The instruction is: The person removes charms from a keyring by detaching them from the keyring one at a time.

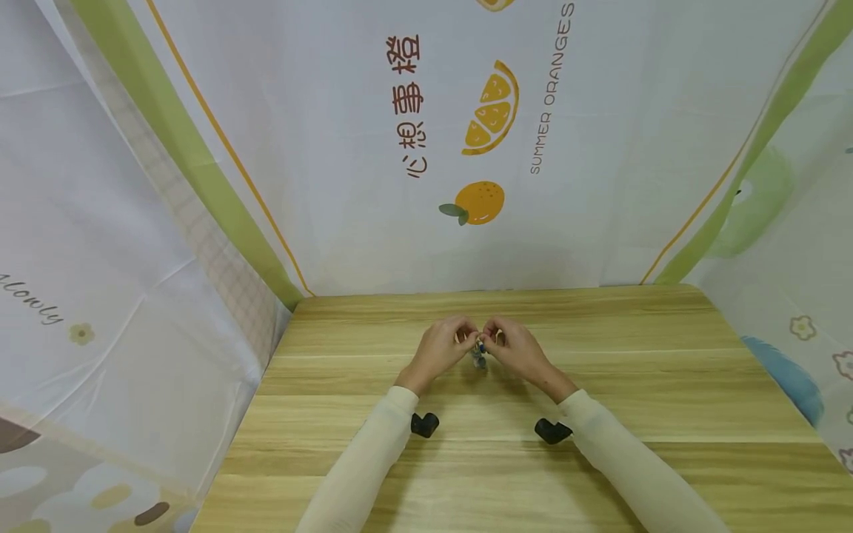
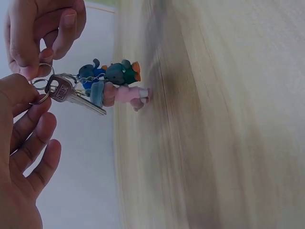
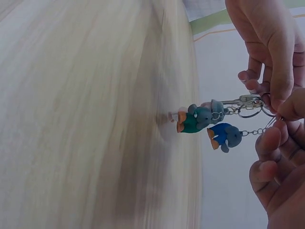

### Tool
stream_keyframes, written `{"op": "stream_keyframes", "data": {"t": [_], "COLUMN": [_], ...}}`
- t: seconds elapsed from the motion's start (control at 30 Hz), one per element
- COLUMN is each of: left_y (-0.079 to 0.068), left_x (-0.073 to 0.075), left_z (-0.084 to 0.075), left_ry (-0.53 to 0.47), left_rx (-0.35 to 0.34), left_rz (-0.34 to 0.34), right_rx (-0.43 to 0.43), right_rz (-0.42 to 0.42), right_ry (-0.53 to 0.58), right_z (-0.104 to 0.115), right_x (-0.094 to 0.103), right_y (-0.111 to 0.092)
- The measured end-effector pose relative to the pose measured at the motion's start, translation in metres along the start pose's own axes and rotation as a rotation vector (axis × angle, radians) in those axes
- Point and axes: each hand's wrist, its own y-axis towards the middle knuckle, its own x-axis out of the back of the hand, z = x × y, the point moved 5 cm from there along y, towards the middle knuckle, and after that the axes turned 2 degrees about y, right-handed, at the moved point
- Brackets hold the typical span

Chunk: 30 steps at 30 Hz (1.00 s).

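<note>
In the head view my left hand (image 1: 438, 351) and right hand (image 1: 521, 351) meet over the table, fingertips close together. With thumb and finger my left hand pinches a metal key ring, from which a silver key (image 2: 63, 89) hangs. My right hand (image 3: 286, 157) pinches another ring, whose chain carries a small elephant figure in blue (image 3: 223, 135). A green-clad elephant figure (image 3: 194, 120) and a pink figure (image 2: 127, 94) with a teal hat dangle beside it on chains. Fingertips partly cover the rings where they meet.
Below the figures lies the wood-grain table (image 1: 480, 474). A white cloth (image 1: 346, 222) printed with oranges hangs behind its far edge, and more printed cloth flanks both sides. Black devices (image 1: 424, 425) sit at both wrists.
</note>
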Motion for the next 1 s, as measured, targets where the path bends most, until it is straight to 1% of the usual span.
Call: {"op": "stream_keyframes", "data": {"t": [0.27,0.47,0.63,0.83,1.0], "left_y": [-0.0012,-0.0017,-0.0015,-0.0011,-0.0011], "left_x": [0.0013,0.0016,0.002,0.0027,0.0029], "left_z": [0.0041,0.0041,0.0028,-0.0008,-0.0034], "left_ry": [0.005,0.008,0.016,0.014,0.003], "left_rx": [0.006,-0.006,-0.013,-0.027,-0.035], "left_rz": [-0.023,-0.039,-0.04,-0.036,-0.035], "right_rx": [0.01,-0.018,-0.044,-0.05,-0.053], "right_rz": [0.01,0.012,-0.003,-0.015,-0.018], "right_ry": [0.026,0.01,-0.012,-0.047,-0.054], "right_z": [0.0006,0.0007,0.0027,0.0015,0.0012], "right_x": [-0.001,-0.0002,0.0023,0.0017,0.0009], "right_y": [-0.0011,-0.0016,-0.0021,-0.0011,0.0003]}}
